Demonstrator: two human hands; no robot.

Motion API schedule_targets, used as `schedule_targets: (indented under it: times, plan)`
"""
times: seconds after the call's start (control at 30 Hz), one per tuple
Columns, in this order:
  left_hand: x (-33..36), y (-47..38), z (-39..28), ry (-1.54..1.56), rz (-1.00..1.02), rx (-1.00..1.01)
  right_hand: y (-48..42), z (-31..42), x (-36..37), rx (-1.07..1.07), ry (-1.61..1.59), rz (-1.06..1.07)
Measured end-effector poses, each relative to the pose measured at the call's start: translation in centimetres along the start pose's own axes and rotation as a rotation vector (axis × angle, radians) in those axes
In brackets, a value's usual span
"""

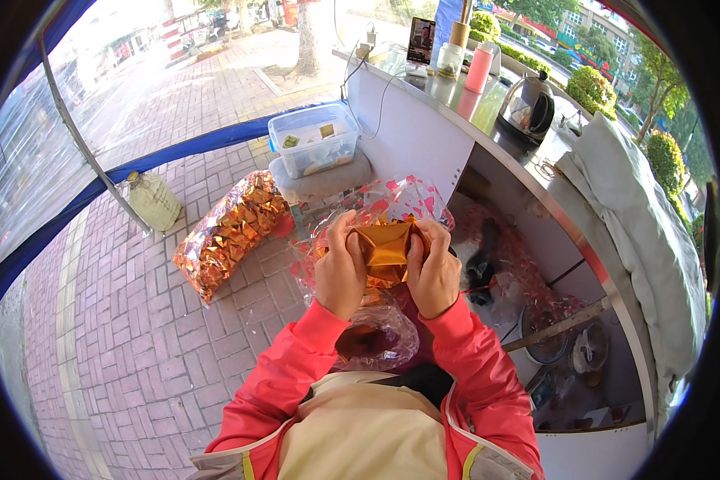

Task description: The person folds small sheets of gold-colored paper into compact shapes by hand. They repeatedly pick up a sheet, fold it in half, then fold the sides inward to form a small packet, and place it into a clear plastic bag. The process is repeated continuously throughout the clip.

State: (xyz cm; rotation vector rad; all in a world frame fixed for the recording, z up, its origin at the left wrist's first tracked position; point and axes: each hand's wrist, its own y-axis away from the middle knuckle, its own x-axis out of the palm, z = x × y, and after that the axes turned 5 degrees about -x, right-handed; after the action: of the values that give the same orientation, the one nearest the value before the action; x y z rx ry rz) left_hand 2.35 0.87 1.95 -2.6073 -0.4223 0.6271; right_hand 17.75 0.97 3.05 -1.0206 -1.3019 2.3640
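Between my two hands is a folded piece of shiny gold foil paper (pixel 386 245). My left hand (pixel 341 267) grips its left end, the thumb pressed on the near side. My right hand (pixel 435 267) pinches the right end in much the same way. Just below the foil, a clear plastic bag with pink heart prints (pixel 405 195) spreads open over my lap. More gold foil shows inside the bag, partly hidden by my hands.
A full bag of folded gold foil pieces (pixel 231 234) lies on the brick paving to the left. Ahead, a clear plastic bin (pixel 315 141) rests on a cushioned stool (pixel 321 180). The metal-edged counter (pixel 504 150) at right carries a kettle (pixel 525 108), a pink bottle (pixel 479 67) and a phone (pixel 420 41).
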Motion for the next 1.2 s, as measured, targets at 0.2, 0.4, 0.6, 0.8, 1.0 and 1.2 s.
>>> schedule_targets:
  times: [0.2, 0.4, 0.6, 0.8, 1.0, 1.2]
  plan:
    - [0.0, 0.0, 0.4, 0.039, -0.022, 0.212, -0.1, -0.7, -0.1, -0.014, -0.035, 0.046]
    - [-0.2, -0.2, 1.7, 0.162, 0.175, -0.021, -0.3, -2.8, 0.6, 0.175, -0.103, 0.122]
    - [-1.7, -0.3, 3.2, 0.404, 0.470, -0.079, 0.1, -4.7, 0.1, 0.422, -0.270, 0.151]
    - [-2.0, -0.6, 3.4, 0.493, 0.458, -0.140, -0.4, -4.6, -0.8, 0.476, -0.312, 0.214]
    - [-1.7, -0.5, 3.8, 0.530, 0.386, -0.161, -1.0, -4.1, -1.3, 0.440, -0.338, 0.146]
    - [-1.3, -0.6, 3.6, 0.408, 0.159, -0.097, -0.8, -2.6, -1.3, 0.168, -0.203, 0.051]
